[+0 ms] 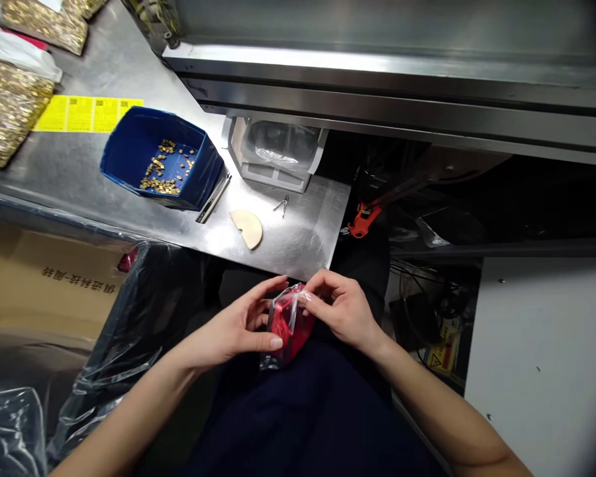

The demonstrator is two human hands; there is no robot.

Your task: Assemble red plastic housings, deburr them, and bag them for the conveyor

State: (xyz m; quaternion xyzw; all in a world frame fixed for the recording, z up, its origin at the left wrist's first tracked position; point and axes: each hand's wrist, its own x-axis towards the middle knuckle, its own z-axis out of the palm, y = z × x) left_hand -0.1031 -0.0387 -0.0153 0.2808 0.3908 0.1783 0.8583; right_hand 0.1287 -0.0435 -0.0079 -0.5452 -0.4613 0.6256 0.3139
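A clear plastic bag [292,311] with a red item inside is held over my lap, just in front of the bench edge. My left hand [243,324] curves around the bag's left side, thumb lying on its front. With thumb and forefinger, my right hand [340,308] pinches the bag's upper right edge. The exact kind of the red item is hidden by the folds and shine of the plastic. On the bench beyond my hands lie a pale half-round disc [248,228] and a small metal tool [282,206].
A blue bin [203,175] holds small brass pieces, with a pen-like tool [213,197] beside it. Behind stands a grey tray [273,177] of clear bags. Bags of brass parts [10,99] lie far left. A metal machine frame [377,99] overhangs the bench; a lined carton [44,285] stands left.
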